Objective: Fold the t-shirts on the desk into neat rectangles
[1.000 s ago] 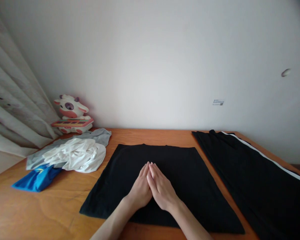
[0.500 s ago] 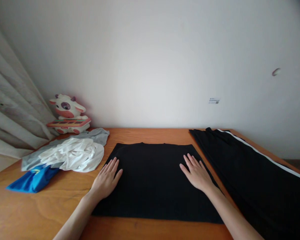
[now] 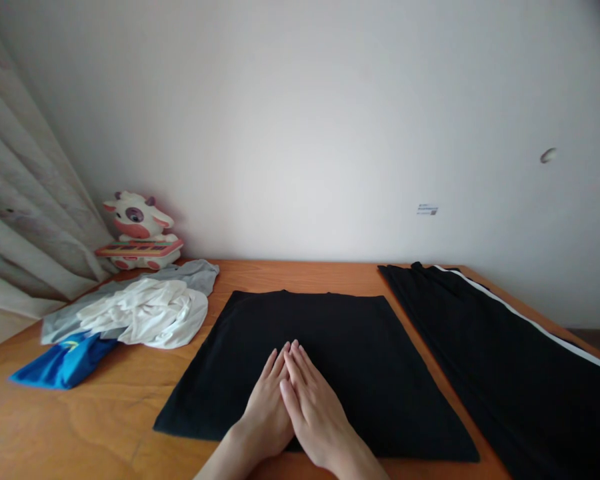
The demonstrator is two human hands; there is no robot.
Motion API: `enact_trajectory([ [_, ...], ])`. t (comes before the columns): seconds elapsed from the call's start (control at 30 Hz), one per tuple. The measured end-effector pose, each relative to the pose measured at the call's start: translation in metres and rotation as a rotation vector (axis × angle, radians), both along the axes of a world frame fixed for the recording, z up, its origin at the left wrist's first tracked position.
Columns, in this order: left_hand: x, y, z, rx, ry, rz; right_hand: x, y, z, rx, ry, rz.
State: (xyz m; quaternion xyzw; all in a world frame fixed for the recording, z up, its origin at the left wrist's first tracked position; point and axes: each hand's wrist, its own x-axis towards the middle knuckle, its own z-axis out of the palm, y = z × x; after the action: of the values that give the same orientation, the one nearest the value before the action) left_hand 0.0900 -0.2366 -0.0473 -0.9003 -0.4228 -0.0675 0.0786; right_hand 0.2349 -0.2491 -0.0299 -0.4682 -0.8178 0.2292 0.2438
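A black piece of cloth, probably a folded garment, lies flat and smooth on the wooden table. My left hand rests over its near middle with fingers stretched forward. Beside it, my right hand lies with its fingers extended too, partly overlapping the left at the thumb and fingertips. Both palms face down toward the cloth, and neither hand grips anything. The cloth beneath the hands is hidden.
Black trousers with a white stripe lie along the right side. At left are a white garment, a grey garment and a blue cloth. A cow toy with a keyboard stands behind them, near the curtain.
Both hands have moved inward and nearer, from the left and right sides of the black cloth to its middle, where they now touch. The near corners of the cloth now show.
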Motion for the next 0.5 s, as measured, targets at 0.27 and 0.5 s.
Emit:
enact_trajectory([
  [0.27,-0.088,-0.001,-0.003,0.173,-0.069,0.163,0.102,0.003,-0.025,0.110,-0.335,-0.246],
  [0.5,-0.179,-0.022,-0.016,0.233,0.002,0.270,0.186,-0.006,-0.053,0.165,-0.426,-0.428],
])
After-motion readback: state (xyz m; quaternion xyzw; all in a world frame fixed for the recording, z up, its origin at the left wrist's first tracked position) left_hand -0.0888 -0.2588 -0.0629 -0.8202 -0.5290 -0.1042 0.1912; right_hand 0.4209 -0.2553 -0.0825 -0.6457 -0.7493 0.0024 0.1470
